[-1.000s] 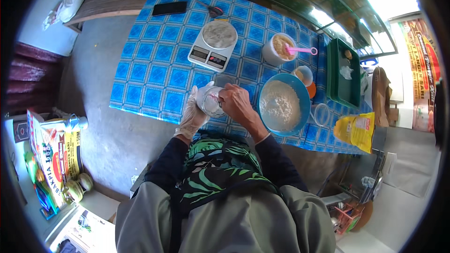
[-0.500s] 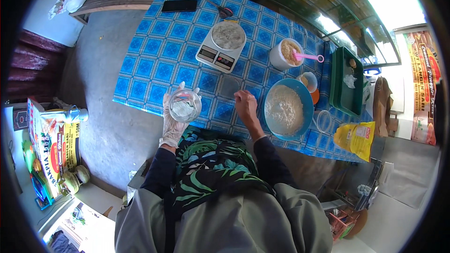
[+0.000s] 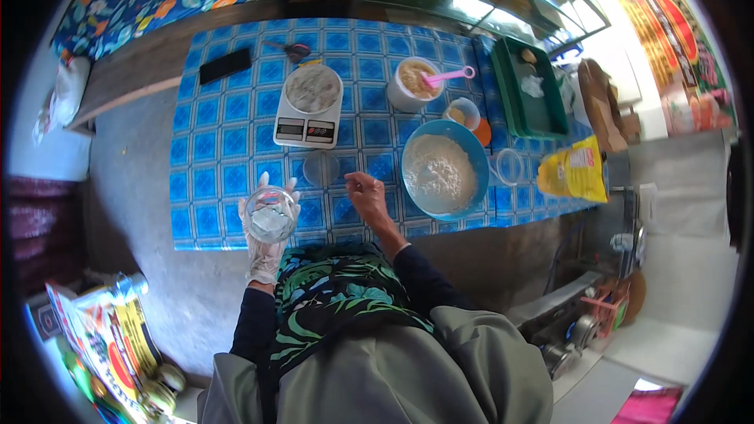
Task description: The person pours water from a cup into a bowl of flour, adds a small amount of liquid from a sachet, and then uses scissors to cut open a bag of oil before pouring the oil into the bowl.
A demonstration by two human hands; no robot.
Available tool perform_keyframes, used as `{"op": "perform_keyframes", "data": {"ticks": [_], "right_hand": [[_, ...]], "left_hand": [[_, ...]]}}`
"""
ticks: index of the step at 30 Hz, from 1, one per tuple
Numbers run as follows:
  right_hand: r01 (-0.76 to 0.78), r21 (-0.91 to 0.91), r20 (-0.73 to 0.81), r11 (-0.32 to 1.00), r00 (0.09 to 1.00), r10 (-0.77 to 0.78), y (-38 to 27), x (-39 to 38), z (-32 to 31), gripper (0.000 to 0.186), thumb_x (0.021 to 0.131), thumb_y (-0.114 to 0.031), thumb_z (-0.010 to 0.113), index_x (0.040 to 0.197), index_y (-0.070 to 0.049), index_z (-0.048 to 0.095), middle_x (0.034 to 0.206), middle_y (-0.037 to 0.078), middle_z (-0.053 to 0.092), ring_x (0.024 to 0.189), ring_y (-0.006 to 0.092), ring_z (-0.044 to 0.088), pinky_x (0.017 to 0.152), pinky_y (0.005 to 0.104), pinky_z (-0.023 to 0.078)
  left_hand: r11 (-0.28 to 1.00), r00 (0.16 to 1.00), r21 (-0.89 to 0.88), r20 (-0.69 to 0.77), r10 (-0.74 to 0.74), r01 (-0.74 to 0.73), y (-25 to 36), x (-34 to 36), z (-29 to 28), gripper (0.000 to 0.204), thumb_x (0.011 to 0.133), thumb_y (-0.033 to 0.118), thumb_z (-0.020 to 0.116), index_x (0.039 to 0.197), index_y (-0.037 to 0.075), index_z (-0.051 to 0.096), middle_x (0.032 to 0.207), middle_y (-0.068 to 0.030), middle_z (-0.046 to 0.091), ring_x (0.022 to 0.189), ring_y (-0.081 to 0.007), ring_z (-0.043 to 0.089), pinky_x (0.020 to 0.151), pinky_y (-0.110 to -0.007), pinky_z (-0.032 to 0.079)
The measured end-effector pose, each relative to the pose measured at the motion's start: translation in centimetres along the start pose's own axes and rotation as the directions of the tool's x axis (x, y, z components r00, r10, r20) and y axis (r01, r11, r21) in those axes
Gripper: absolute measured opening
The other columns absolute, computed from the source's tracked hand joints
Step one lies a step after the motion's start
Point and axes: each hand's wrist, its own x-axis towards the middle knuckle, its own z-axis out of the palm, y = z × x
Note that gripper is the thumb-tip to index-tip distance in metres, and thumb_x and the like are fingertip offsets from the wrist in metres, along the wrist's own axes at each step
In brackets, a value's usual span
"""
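Observation:
In my gloved left hand (image 3: 264,257), a round clear plastic jar (image 3: 271,214) with something white inside is held over the table's near edge. My bare right hand (image 3: 367,195) is closed just above the tablecloth, its fingers curled together; whatever they may pinch is hidden. Next to its fingertips lies a round clear lid (image 3: 321,167). Beyond the lid stands a white kitchen scale (image 3: 307,135), with a dish of whitish material (image 3: 313,88) on its platform. To the right of my right hand sits a blue bowl (image 3: 479,180) of flour (image 3: 441,177).
A white tub (image 3: 403,98) of brownish granules with a pink spoon (image 3: 452,75), small cups (image 3: 465,113), an empty clear container (image 3: 509,166), a yellow pouch (image 3: 572,173) and green trays (image 3: 510,102) stand rightward. A black phone (image 3: 225,67) and scissors (image 3: 296,52) lie at the back left.
The view has turned, so the table sits lower and more level. My left hand still holds the jar. My right hand stays closed, slightly farther from the lid.

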Motion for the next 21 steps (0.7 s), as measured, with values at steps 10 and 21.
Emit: {"op": "perform_keyframes", "data": {"ticks": [10,21], "right_hand": [[0.097,0.266,-0.291,0.959,0.957,-0.015,-12.9,-5.5,-11.2,0.023,0.079,0.01,0.06,0.098,-0.001,0.07,0.09,0.012,0.066,0.076,0.0196,0.065,0.069,0.0298,0.052],[0.245,-0.459,-0.118,0.854,0.936,-0.332,-14.7,-5.8,-11.8,0.03,0.075,-0.001,0.065,0.104,-0.009,0.07,0.097,0.014,0.065,0.084,0.0324,0.062,0.071,0.0429,0.05]], "left_hand": [[0.915,0.901,-0.041,0.193,-0.388,0.402,-5.7,8.5,4.7,0.073,0.094,0.063,0.044,0.156,0.03,0.021,0.155,-0.0327,0.019,0.132,-0.0499,0.042,0.104,-0.059,0.043],[0.948,0.945,0.024,-0.101,-0.313,0.316,-9.5,9.4,5.6,0.072,0.092,0.046,0.064,0.148,0.01,0.034,0.134,-0.0188,0.053,0.125,-0.0327,0.054,0.108,-0.051,0.043]]}}
